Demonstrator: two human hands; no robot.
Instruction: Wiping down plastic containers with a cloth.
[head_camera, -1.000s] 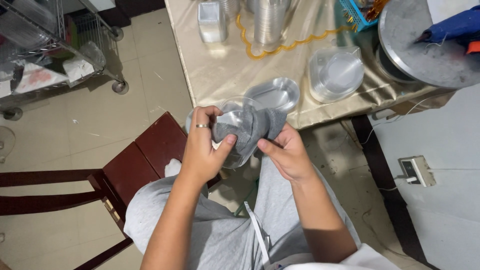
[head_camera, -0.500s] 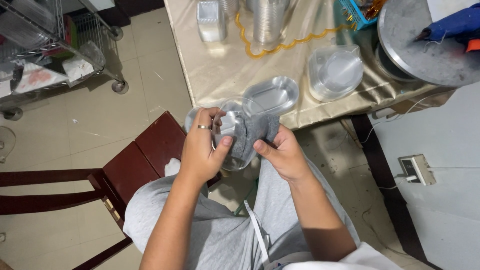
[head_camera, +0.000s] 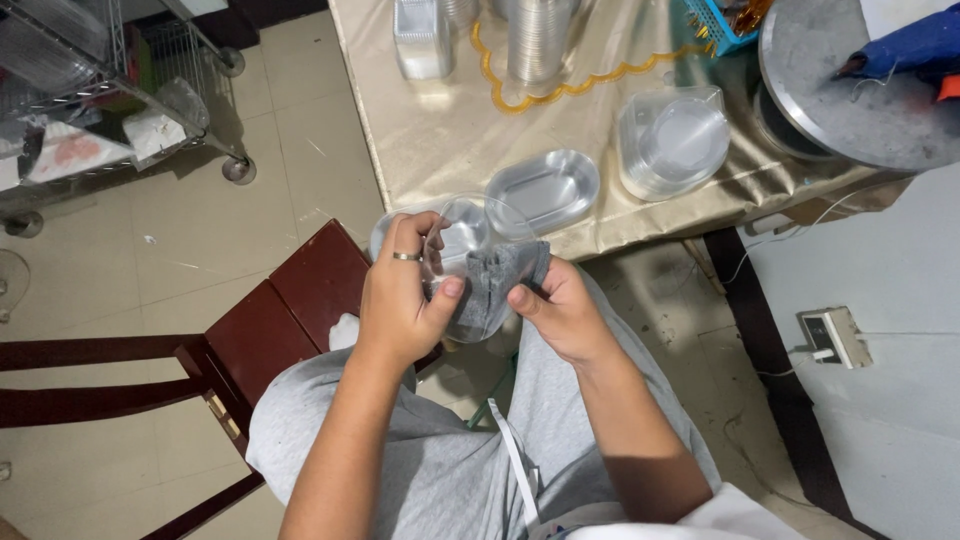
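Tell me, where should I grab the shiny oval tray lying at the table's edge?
Probably by its flat rim. The oval tray lies open side up near the edge of the table, so I would come from the near side, thumb on the rim, fingers under it where it reaches the edge.

the worktop (head_camera: 450, 130), draped in a shiny beige cloth, lies just beyond the left hand (head_camera: 400, 300) and right hand (head_camera: 560, 310). nearest them sits an oval clear tray (head_camera: 543, 188); further right a stack of clear lids (head_camera: 672, 145); farther off, stacked clear cups (head_camera: 538, 38).
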